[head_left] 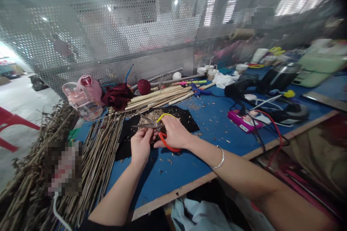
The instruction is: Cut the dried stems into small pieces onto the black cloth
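Note:
My right hand [173, 131] is closed round scissors [169, 144] with one red and one yellow handle loop. The scissor blades are spread and point left, over a pile of small dry plant bits [151, 117] on a black cloth [187, 117]. Just below the blades is my left hand [141, 143], its thumb and fingers pinched together near the pile. What that pinch holds is too small to make out. Long dry stalks [101, 148] lie to the left of the cloth.
Pale sticks [159, 97], a dark red yarn ball [144, 86] and a blue glue gun [200, 90] lie behind the cloth. A pink bottle [88, 101] stands back left. Rightward are a magenta power strip [245, 122], cables and a dark kettle [282, 75]. A perforated screen [121, 36] rises behind.

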Available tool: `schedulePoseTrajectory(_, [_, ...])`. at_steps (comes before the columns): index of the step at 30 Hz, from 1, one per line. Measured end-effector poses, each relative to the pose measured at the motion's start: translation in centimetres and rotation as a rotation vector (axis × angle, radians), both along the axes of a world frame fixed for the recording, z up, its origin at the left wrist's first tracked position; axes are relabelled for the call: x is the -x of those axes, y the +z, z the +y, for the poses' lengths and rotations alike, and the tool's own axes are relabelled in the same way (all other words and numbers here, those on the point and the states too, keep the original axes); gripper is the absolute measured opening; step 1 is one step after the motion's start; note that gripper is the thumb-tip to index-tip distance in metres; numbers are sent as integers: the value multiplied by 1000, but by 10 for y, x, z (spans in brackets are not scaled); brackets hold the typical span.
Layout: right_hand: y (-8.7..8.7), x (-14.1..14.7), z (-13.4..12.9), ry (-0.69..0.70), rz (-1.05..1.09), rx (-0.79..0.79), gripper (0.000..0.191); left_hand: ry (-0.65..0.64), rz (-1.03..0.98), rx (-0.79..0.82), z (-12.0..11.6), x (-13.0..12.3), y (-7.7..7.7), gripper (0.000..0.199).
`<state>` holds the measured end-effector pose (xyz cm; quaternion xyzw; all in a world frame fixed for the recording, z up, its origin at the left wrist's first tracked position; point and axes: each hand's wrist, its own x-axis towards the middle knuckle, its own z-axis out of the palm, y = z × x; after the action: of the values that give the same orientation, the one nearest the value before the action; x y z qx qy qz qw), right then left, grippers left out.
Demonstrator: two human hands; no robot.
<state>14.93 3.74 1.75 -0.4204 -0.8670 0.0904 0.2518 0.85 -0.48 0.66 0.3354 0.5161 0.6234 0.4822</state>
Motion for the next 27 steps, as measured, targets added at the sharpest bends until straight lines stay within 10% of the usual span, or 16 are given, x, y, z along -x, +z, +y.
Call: schedulePoseTrajectory(27, [1, -3, 9, -89, -129, 312, 58, 0, 31, 10, 6, 7, -4, 37])
